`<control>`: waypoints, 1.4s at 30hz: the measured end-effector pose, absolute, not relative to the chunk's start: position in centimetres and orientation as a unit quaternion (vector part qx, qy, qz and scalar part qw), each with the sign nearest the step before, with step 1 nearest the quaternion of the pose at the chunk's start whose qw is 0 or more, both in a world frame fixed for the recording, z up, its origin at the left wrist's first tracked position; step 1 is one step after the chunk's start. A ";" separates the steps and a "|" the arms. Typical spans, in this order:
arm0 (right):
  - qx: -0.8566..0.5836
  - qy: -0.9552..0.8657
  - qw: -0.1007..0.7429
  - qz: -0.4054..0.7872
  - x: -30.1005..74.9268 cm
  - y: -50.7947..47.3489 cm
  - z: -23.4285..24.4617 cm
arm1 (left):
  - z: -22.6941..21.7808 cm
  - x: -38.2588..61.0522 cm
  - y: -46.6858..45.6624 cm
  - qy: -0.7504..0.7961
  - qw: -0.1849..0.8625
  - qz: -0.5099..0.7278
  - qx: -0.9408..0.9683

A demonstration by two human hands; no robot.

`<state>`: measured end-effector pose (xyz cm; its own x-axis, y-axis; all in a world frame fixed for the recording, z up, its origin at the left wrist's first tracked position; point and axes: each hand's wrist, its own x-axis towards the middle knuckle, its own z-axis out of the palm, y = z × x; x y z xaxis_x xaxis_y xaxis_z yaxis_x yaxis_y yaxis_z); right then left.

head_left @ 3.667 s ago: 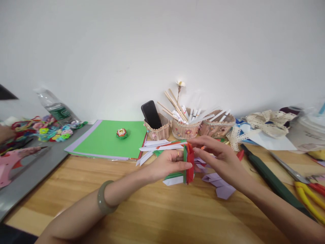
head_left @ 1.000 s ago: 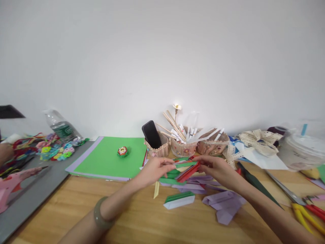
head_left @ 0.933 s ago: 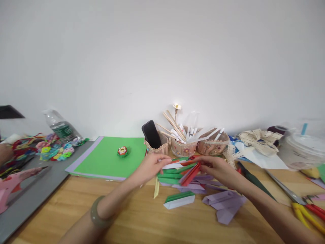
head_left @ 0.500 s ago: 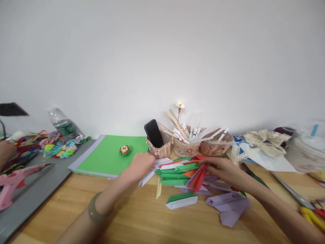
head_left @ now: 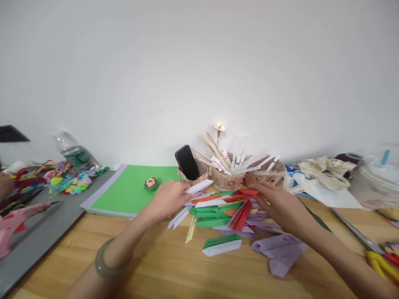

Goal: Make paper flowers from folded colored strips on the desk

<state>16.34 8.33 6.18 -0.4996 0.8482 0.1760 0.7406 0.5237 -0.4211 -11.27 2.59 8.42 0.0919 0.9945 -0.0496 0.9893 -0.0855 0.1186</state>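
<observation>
My left hand [head_left: 170, 200] is closed on a white folded paper strip [head_left: 200, 187], which points up and right from the fingertips beside the pile. My right hand [head_left: 279, 204] reaches over the pile's far right side, thumb and fingers apart. Its fingertips are at a red folded paper piece [head_left: 247, 192]; whether they touch it is unclear. Between both hands lie green folded strips [head_left: 213, 216], an upright-leaning red piece [head_left: 242, 216] and several purple, white and orange ones. Nearer me are a green-and-white folded pair [head_left: 222, 245] and a purple folded piece [head_left: 279, 252].
Behind the pile stand wooden-stick baskets [head_left: 230, 182], one holding a black phone [head_left: 187, 162]. Green paper sheets [head_left: 124, 189] with a small paper ornament [head_left: 151, 183] lie left. A pink glue gun [head_left: 18, 224] rests far left, near another person's hand [head_left: 4, 185]; scissors [head_left: 358, 232] lie right.
My left hand has picked up the white strip at the pile's far left edge. My right hand has shifted up and away from the upright-leaning red piece.
</observation>
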 end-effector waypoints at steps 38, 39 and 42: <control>-0.478 -0.691 0.331 0.428 14.7 6.1 7.6 | 5.8 -12.7 4.1 0.692 0.051 0.002 0.720; -0.477 -0.691 0.329 0.432 14.6 6.1 7.7 | 5.5 -12.7 4.2 0.691 0.049 -0.004 0.721; -0.479 -0.689 0.328 0.435 14.5 6.0 7.9 | 5.2 -12.8 4.4 0.690 0.041 -0.014 0.722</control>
